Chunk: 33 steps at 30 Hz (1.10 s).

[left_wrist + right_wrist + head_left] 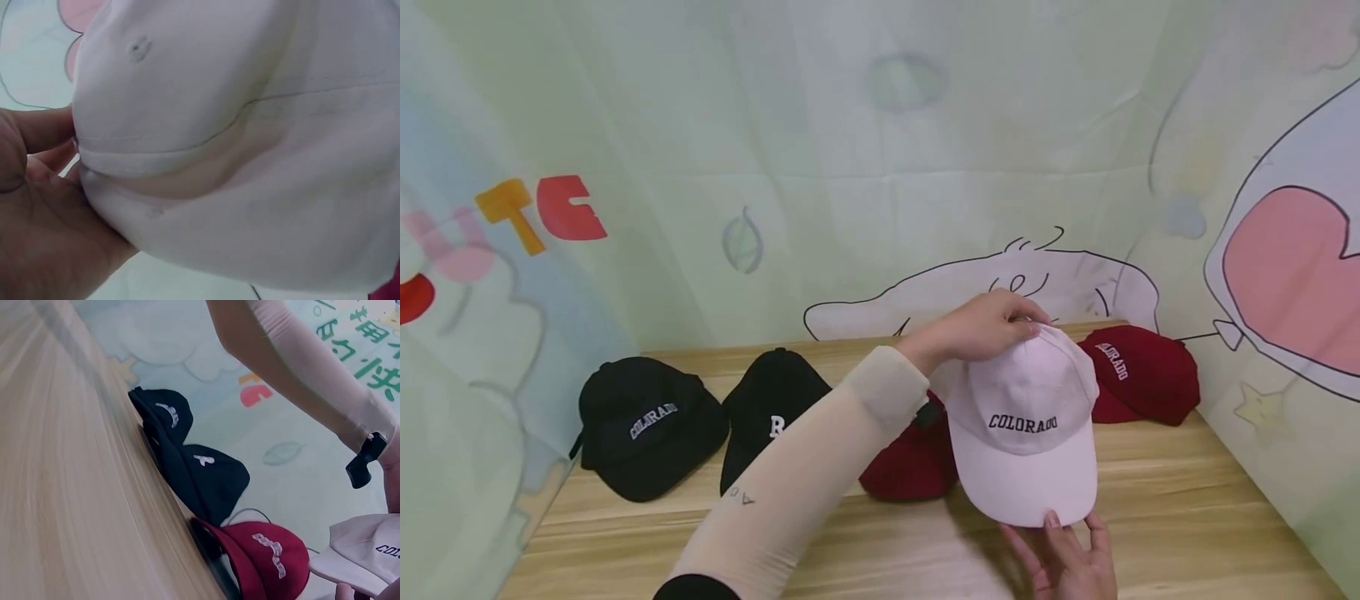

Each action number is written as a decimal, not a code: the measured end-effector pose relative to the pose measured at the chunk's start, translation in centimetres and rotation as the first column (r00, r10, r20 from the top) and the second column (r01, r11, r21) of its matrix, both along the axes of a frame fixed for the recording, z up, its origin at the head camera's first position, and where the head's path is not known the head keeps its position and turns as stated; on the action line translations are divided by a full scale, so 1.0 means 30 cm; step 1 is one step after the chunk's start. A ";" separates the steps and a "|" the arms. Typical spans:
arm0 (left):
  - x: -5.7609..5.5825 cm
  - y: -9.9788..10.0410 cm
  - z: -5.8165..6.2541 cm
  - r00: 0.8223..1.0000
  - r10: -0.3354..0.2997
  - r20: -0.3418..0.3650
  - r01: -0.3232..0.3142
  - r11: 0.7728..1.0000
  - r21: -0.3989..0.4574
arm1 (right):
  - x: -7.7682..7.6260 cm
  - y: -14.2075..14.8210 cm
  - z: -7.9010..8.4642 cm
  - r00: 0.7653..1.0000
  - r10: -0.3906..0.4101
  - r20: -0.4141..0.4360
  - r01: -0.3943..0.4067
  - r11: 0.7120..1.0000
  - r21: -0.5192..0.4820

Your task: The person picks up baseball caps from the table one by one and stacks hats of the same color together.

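A white baseball cap point(1022, 392) with dark COLORADO lettering is held up above the table, its brim pointing down toward me. My left hand point(981, 327) grips the top of its crown, with thumb and fingers at the fabric's edge. The left wrist view shows the same hand point(47, 200) on the cap's white cloth point(250, 150), close to a stitched eyelet. From below, my right hand point(1067, 558) pinches the front of the brim, thumb on top. A dark red cap point(913, 462) lies just behind, partly covered by my left sleeve and the white cap.
Two black caps point(651, 425), one marked COLORADO and the other with an R point(778, 392), sit at the left on the wooden table point(1195, 517). Another dark red COLORADO cap point(1150, 375) rests at the back right. Printed fabric walls point(820, 167) enclose the table.
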State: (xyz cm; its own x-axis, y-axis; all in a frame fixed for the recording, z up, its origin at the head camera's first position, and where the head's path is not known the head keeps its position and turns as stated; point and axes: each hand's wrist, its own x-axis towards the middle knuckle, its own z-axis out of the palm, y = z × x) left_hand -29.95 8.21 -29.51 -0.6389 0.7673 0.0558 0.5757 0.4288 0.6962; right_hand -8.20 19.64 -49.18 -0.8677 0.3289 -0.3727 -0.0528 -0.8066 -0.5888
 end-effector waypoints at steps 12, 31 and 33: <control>-0.033 0.087 -0.083 0.999 0.046 -0.026 -0.047 0.999 -0.023 | -0.019 0.065 -0.003 0.996 0.023 0.092 -0.031 0.996 0.084; -0.075 0.121 -0.256 0.985 0.174 0.005 -0.174 0.984 -0.026 | -0.073 0.109 -0.043 0.970 0.158 0.182 -0.194 0.960 0.200; -0.077 0.120 -0.271 0.982 0.188 -0.002 -0.188 0.981 -0.038 | -0.076 0.109 -0.047 0.967 0.166 0.196 -0.206 0.956 0.208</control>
